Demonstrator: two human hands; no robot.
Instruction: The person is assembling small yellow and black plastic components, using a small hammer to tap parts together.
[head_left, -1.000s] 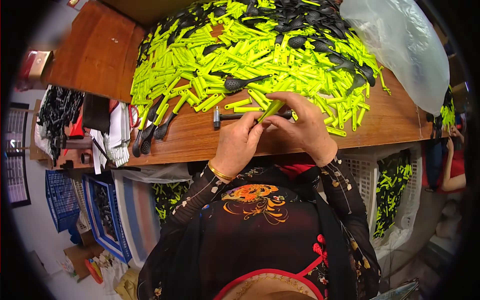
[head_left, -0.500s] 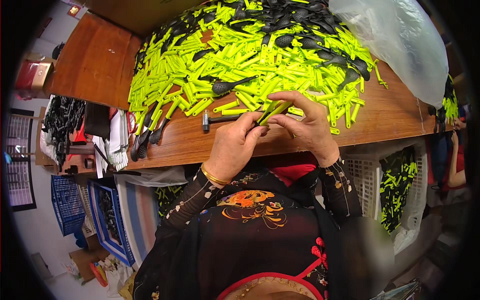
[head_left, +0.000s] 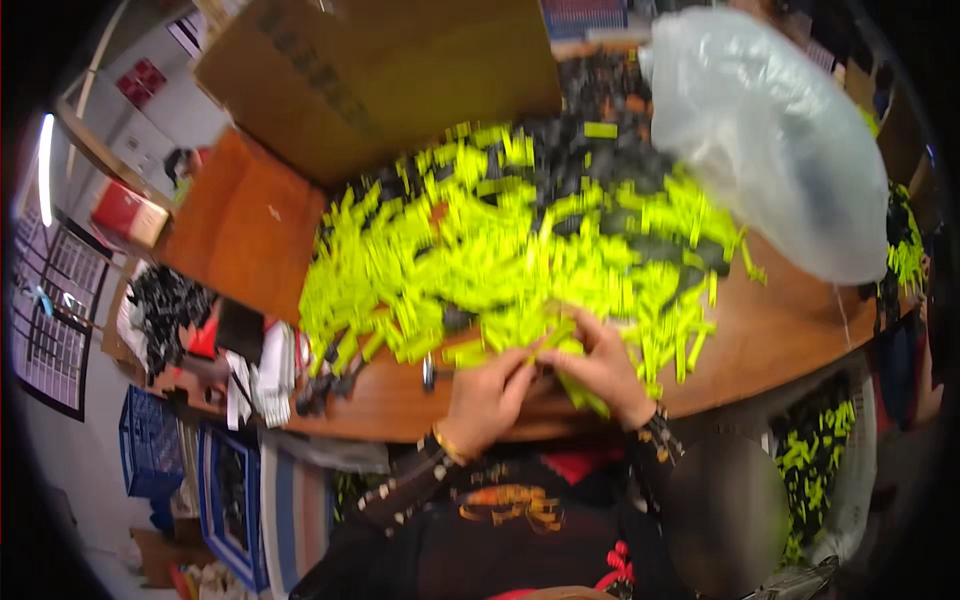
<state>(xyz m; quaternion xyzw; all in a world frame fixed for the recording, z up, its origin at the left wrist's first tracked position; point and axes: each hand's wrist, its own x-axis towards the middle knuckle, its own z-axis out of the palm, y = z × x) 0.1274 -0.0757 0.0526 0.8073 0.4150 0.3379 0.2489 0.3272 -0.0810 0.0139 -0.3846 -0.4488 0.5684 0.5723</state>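
A big heap of neon yellow-green plastic sticks [head_left: 520,250], mixed with black pieces, covers a brown wooden table [head_left: 250,230]. My left hand [head_left: 487,395] and my right hand [head_left: 600,365] meet at the heap's near edge, both pinching one yellow-green stick [head_left: 548,340] between the fingertips. The frame is motion-blurred, so the finger detail is soft. A small metal tool [head_left: 430,372] lies on the table just left of my left hand.
A large clear plastic bag [head_left: 780,150] rests at the table's right. A brown cardboard box [head_left: 380,70] stands at the back. A white basket of yellow-green pieces [head_left: 815,470] sits lower right. Blue crates [head_left: 150,440] and black parts [head_left: 165,310] lie left.
The view has tilted up and blurred, bringing the cardboard box and more of the bag into sight. Both hands stay together on a yellow-green stick at the heap's edge.
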